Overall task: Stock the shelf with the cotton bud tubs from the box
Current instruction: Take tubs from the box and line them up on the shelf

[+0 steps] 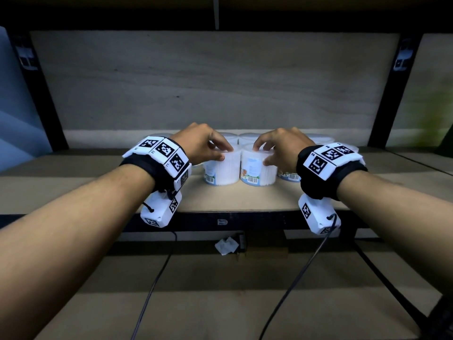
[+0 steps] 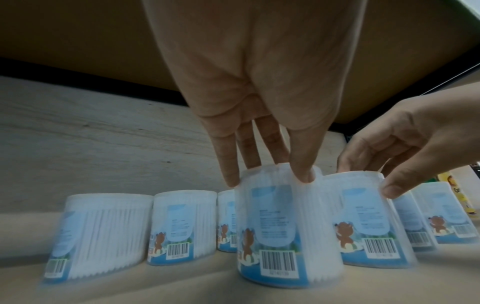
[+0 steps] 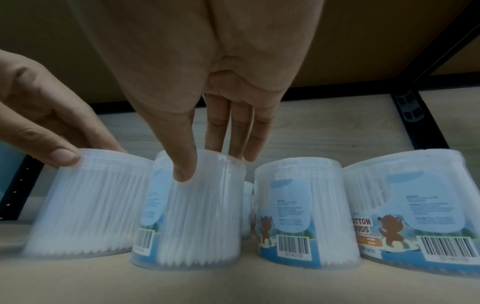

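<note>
Two clear tubs of white cotton buds with blue bear labels stand side by side near the front of the wooden shelf (image 1: 220, 200). My left hand (image 1: 224, 153) grips the left tub (image 1: 221, 169) by its lid rim from above, thumb in front and fingers behind. My right hand (image 1: 262, 155) grips the right tub (image 1: 258, 169) the same way. In the left wrist view my left hand (image 2: 269, 179) pinches its tub (image 2: 285, 236). The right wrist view shows my right hand (image 3: 217, 166) holding its tub (image 3: 197, 216). The box is out of view.
Several more tubs (image 1: 289, 176) stand behind and beside the held pair, in rows toward the shelf's back panel (image 1: 220, 82). Black uprights (image 1: 394, 94) frame the bay. A yellow pack (image 2: 446, 185) stands far right. Crumpled paper (image 1: 226, 245) and cables lie below the shelf edge.
</note>
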`<action>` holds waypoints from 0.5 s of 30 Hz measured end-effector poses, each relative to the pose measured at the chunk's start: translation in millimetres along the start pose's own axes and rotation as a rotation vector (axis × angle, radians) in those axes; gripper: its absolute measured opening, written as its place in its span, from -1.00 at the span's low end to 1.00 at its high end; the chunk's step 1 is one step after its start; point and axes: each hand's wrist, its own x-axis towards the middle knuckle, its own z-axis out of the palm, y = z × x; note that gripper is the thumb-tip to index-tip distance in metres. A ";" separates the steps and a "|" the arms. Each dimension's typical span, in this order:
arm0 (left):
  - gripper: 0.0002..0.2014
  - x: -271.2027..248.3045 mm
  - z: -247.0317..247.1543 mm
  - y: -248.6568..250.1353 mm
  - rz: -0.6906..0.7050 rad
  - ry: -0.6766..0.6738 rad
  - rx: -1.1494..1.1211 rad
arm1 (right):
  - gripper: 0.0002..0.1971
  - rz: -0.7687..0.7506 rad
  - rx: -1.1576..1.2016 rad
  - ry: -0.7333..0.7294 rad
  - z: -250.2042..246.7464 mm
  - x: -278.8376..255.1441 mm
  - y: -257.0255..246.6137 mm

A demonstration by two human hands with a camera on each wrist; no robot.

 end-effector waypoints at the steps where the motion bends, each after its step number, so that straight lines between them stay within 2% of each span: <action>1: -0.71 0.7 0.7 -0.5 0.000 0.003 -0.004 | -0.62 0.000 -0.002 -0.004 0.7 1.4 0.8; 11: -0.69 4.9 9.2 -5.7 -0.004 0.021 -0.004 | -0.61 -0.013 0.000 -0.011 4.2 7.4 6.5; 15: -0.49 -0.3 14.7 -4.0 0.038 -0.044 0.077 | -0.59 -0.029 -0.020 -0.010 2.3 5.2 8.1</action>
